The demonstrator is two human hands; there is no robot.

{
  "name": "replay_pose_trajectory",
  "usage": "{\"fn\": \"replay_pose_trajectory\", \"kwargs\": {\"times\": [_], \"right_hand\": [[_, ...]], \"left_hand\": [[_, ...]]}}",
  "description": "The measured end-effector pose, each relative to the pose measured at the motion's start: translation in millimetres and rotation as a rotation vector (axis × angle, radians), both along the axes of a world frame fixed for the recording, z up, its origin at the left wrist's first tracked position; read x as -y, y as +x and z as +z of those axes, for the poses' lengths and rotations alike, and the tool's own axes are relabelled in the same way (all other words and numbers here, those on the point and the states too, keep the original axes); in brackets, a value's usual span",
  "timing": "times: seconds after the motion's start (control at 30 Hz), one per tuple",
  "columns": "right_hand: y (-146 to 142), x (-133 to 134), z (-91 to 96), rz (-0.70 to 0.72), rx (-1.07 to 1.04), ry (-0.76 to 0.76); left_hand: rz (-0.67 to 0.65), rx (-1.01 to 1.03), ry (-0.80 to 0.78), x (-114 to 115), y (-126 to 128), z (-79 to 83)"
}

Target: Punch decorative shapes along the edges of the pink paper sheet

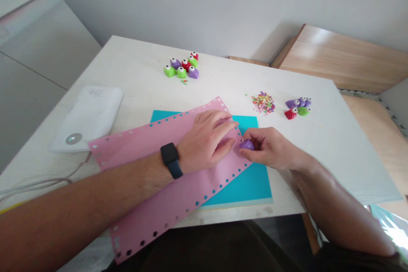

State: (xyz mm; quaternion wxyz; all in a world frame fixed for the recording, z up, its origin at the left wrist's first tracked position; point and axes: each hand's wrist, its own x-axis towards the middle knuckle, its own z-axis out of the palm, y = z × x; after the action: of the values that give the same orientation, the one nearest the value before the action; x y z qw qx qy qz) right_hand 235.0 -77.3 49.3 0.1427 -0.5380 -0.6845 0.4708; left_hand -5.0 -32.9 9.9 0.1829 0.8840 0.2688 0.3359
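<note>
My left hand (208,138) lies flat on a long pink paper sheet (159,187), fingers stretched out and pressing it down near its right edge. The pink sheet has small shapes punched along its borders and rests over a teal sheet (251,182). My right hand (270,146) is closed around a small purple craft punch (247,144) set on the pink sheet's right edge, just in front of the left fingertips. A dark smartwatch (171,160) is on my left wrist.
A cluster of green, purple and red punches (182,67) sits at the table's far middle. Another small group of punches (298,107) and a pile of colourful paper bits (263,103) lie at the right. A white device (87,117) with a cable is at the left. Wooden furniture (344,57) stands behind.
</note>
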Motion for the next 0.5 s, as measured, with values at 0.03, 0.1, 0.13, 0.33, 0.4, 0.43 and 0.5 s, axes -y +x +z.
{"fn": "replay_pose_trajectory", "kwargs": {"times": [0.03,0.1,0.13,0.33,0.4,0.43,0.5], "right_hand": [[0.2,-0.6,0.2,0.0,0.001,0.0],[0.6,-2.0,1.3,0.011,0.009,-0.009],[0.8,-2.7,2.0,0.016,0.017,-0.013],[1.3,-3.7,5.5,0.006,0.047,-0.02],[1.5,-3.4,6.5,-0.008,0.053,-0.033],[1.7,-3.3,7.1,-0.015,0.057,-0.039],[2.6,-3.5,8.1,-0.025,0.064,-0.043]], "left_hand": [[0.0,-0.002,0.001,0.0,-0.1,0.1],[-0.001,-0.008,0.001,0.1,-0.3,0.3],[-0.001,-0.011,0.001,0.1,-0.4,0.4],[0.004,-0.017,-0.002,-0.1,-0.4,0.2],[0.002,-0.02,-0.007,-0.3,-0.4,0.2],[0.001,-0.023,-0.011,-0.4,-0.4,0.3],[-0.003,-0.027,-0.015,-0.6,-0.5,0.6]]}}
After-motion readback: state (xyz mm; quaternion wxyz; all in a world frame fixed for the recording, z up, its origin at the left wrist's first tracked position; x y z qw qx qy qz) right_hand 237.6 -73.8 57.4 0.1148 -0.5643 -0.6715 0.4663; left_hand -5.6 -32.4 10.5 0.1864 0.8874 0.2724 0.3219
